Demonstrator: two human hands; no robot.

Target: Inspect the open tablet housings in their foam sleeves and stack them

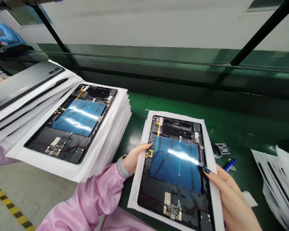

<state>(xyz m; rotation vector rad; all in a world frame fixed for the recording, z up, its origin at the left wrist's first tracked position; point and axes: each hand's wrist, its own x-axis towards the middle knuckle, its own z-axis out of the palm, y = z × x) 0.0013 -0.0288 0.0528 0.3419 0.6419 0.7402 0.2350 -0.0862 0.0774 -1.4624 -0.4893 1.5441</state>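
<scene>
Gripping an opened tablet housing (174, 166) on a white sheet (136, 179), the left hand (136, 157) and right hand (230, 195) clamp its long edges above the green bench (173, 104), beside a stack of housings (72, 125).

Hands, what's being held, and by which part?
The left hand and right hand hold an open tablet on white paper by its two long edges.

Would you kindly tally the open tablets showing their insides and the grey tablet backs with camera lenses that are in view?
Open tablets: 2 (held open tablet; stacked open tablet)
Grey tablet backs with lenses: 1 (grey tablet back)
Total: 3
</scene>
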